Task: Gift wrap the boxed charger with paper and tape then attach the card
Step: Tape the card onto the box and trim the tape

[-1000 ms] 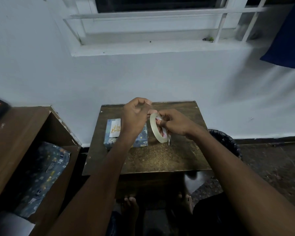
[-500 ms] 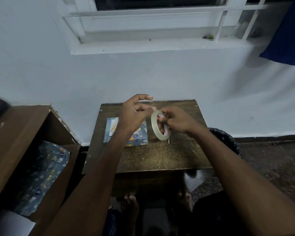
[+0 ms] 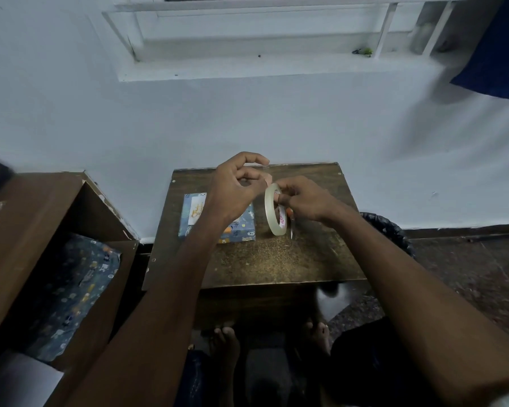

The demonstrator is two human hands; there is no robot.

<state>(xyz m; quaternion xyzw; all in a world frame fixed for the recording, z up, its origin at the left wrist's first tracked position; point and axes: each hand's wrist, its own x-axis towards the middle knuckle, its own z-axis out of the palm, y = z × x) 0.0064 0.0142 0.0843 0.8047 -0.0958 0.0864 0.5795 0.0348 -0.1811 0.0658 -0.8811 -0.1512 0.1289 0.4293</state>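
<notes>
Both hands work a roll of tape above the wooden surface [image 3: 276, 259].

The right hand [image 3: 306, 198] grips the tape roll [image 3: 272, 210], held on edge over the middle of the surface. The left hand [image 3: 235, 186] pinches at the roll's top, fingers curled. The wrapped box [image 3: 238, 230] lies near the surface's back left corner, partly under the left wrist, with the card [image 3: 196, 211] on its left end.

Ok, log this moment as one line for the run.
stage: pulling tape | right hand: holds tape roll | left hand: pinches tape end | wrapped box: on table | card: lying on box
</notes>
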